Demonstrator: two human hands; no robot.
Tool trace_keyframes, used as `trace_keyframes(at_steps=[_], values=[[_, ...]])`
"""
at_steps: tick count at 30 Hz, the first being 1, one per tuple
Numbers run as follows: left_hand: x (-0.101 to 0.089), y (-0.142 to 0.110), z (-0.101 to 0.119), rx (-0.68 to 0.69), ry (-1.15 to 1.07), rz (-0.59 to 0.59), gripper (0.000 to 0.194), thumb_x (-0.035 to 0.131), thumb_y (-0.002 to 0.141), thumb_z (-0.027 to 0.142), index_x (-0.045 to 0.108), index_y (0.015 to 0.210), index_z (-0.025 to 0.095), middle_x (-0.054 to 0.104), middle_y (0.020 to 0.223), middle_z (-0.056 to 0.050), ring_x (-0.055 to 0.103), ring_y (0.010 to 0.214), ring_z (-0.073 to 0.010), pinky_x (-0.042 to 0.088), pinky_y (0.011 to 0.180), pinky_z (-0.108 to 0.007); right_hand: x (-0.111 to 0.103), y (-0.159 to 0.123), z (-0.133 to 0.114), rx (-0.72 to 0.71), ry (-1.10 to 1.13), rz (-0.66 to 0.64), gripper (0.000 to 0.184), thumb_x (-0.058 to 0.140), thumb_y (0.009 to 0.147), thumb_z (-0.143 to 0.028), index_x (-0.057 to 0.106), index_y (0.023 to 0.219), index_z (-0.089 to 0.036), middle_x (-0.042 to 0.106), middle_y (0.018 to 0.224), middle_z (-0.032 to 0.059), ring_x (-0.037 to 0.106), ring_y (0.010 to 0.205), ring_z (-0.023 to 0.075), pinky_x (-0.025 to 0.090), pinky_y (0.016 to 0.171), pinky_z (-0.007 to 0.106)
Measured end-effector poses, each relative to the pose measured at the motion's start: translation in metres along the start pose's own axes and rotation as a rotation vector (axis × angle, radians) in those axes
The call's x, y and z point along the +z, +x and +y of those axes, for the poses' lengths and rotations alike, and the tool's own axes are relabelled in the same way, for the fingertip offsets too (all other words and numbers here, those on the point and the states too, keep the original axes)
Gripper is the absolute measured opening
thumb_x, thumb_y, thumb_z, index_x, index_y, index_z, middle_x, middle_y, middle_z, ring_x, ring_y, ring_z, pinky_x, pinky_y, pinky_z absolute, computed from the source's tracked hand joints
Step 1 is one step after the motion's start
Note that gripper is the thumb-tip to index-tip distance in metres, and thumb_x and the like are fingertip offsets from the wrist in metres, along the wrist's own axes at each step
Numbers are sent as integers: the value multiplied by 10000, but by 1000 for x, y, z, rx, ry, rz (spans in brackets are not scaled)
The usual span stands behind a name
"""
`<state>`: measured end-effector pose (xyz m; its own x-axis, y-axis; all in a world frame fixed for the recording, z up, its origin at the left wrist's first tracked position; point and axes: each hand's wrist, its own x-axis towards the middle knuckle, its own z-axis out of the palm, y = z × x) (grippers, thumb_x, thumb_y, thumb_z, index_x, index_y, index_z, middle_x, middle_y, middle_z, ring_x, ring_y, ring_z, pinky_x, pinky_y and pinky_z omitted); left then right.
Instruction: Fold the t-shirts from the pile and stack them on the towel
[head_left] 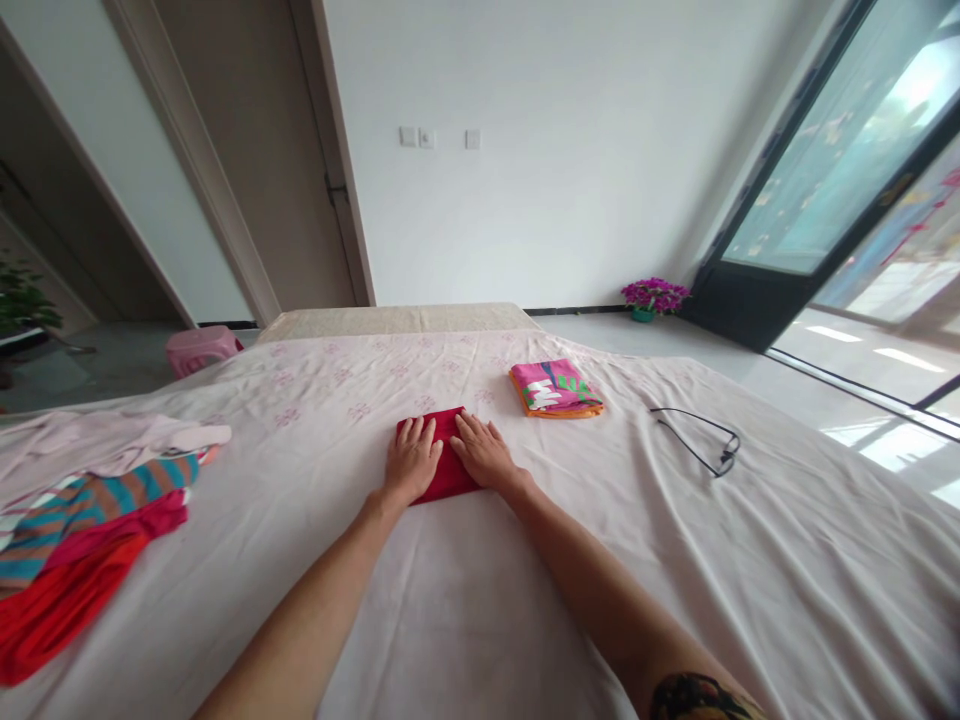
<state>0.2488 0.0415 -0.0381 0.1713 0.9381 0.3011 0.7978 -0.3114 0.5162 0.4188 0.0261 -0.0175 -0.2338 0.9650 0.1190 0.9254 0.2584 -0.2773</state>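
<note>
**Red cloth (454, 480) under two flat hands**

Two bare arms reach in from the near side. The right arm has one dark tattoo (697, 695) near the bottom. On the left is one pile of clothes (105, 500) with at least four pieces: light pink, blue-and-brown striped, dark pink and red.

In the middle, one red cloth, folded flat, lies on a pale pink sheet (450, 600). The left hand (414, 465) and the right hand (486, 455) lie on top of it, one on each side. Both hands are open, fingers out straight, resting on the cloth and not gripping it. The cloth is turned a little. Its long way seems to run away from the person, with the far end leaning left.

To the right, apart from the cloth, is one pair of black glasses (726, 458). A bit farther than the red cloth, and near it, sits one folded pink and orange bundle (555, 388).

Past the sheet are one pink stool (202, 348) on the left and one pot of purple flowers (655, 294) on the right. Three small plates (472, 139) are on the white wall (562, 190).
</note>
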Motion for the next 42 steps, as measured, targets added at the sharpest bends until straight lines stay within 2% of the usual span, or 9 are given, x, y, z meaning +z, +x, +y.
trace_keyframes(at_steps=[4,6,9,13,18,23,29,35,42], values=[[-18,-4,-27,-28,-151,35,491,435,897,236,533,1372,160,546,1450,-113,471,1370,-218,366,1160,-396,-9,-5,8,39,15,-22,562,283,1033,-457,305,1549,-237,280,1618,49,264,1470,233,194,1183,433],[-31,-17,-39,-80,-186,92,471,391,906,225,533,1350,155,581,1396,-124,539,1302,-207,428,1111,-387,-18,-13,6,25,26,55,536,358,1019,-448,386,1508,-231,365,1575,79,326,1428,245,238,1149,424],[-47,-43,-47,-136,-226,169,410,415,915,303,560,1265,145,615,1269,-142,639,1111,-212,542,953,-382,-30,-32,-2,-183,27,192,363,480,990,-408,620,1281,-242,607,1317,89,518,1184,222,342,1009,353],[-60,-73,-35,-26,-239,156,316,593,841,372,596,1112,209,593,1108,-68,627,891,-170,574,747,-312,-32,-55,-19,-519,-60,170,243,504,987,-317,715,896,-238,654,883,45,522,842,175,345,786,309],[-65,-87,-9,174,-82,67,196,624,805,209,589,998,228,582,984,-32,595,902,-178,525,845,-328,-20,-57,-33,-664,-226,174,273,490,998,-265,670,799,-210,621,821,39,464,759,174,300,699,323],[-65,-85,-1,143,29,25,96,503,886,172,580,891,228,604,913,-28,611,872,-173,498,819,-306,-11,-52,-36,-665,-317,175,236,496,1002,-253,668,846,-210,631,853,45,470,791,188,306,701,336],[-60,-82,-5,81,-54,74,74,501,905,207,566,882,232,619,901,-22,625,845,-170,501,797,-299,-8,-52,-44,-617,-342,175,230,489,998,-240,663,851,-210,647,874,54,488,809,199,310,701,345],[-57,-84,-6,108,-117,111,101,482,921,216,582,918,235,619,929,-29,624,879,-167,506,808,-295,-1,-47,-56,-436,-206,227,240,526,981,-326,677,825,-223,656,813,47,525,790,190,316,710,343],[-67,-92,4,223,108,32,109,528,915,276,627,896,235,635,894,-42,605,872,-196,476,823,-330,-11,-59,-46,-345,17,117,236,528,963,-333,733,877,-254,694,834,49,583,814,194,374,781,327]])
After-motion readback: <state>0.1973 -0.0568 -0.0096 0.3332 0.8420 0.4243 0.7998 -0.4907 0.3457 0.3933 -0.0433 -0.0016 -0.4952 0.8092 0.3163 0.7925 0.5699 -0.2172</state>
